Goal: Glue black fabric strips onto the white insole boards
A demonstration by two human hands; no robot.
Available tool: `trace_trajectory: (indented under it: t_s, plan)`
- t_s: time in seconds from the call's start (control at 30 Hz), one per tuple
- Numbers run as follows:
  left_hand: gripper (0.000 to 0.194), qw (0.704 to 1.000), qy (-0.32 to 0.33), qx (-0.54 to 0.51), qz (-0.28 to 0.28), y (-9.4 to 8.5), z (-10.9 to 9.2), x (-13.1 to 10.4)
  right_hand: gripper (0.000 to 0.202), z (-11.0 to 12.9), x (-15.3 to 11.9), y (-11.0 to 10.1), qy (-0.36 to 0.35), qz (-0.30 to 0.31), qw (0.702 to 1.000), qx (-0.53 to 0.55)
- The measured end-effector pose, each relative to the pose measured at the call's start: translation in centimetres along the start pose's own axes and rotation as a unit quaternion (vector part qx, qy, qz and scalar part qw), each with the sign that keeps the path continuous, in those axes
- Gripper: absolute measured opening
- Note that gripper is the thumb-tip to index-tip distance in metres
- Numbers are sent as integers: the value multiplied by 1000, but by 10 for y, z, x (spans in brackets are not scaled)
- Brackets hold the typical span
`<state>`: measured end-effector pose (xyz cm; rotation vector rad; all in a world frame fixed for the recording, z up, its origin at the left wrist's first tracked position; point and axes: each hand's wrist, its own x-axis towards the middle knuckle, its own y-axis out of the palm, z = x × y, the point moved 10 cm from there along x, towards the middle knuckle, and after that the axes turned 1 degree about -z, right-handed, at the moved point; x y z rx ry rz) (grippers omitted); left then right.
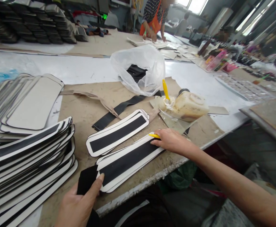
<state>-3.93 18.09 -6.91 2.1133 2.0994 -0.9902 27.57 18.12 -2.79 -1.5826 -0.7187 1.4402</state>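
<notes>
In the head view, a long white panel [119, 156] with a black strip [128, 160] along its middle lies on several similar panels near the table's front edge. My left hand [80, 201] is closed at its near end, thumb pressed on the strip's end. Black material [87, 180] sticks out past the panel there; the other fingers are mostly hidden. My right hand [172, 142] grips a yellow-handled tool [154, 136] and rests on the panel's far end. The tool's working end cannot be made out. Behind lies a shorter white panel [117, 134] with a black strip.
Stacks of strip-bearing panels [29, 170] and plain panels [35, 104] stand left. A plastic bag [149, 72] holds black pieces. A glue-stained container [187, 105] has a yellow-handled brush [165, 90] beside it. A loose black strip [119, 110] lies behind. A co-worker [154, 19] stands across.
</notes>
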Motion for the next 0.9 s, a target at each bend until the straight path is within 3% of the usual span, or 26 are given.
trace_trajectory:
  t_s: [0.1,0.27,0.47,0.67,0.9]
  plan:
    - [29,999,3,32,14,2,-11,-4,29,-1,1,2,-10,-9,1000,11]
    - [29,995,60,42,-63,-4,-25,-19,29,-5,7,12,-36,-16,999,5]
    - [27,990,86,38,-109,-5,-31,-31,33,-11,15,22,-57,-28,998,-8]
    - [33,990,90,87,-71,-3,-38,-30,31,-8,10,15,-56,-46,997,5]
    - [33,993,93,40,-67,-7,-22,-15,33,-4,2,5,-51,-50,997,33]
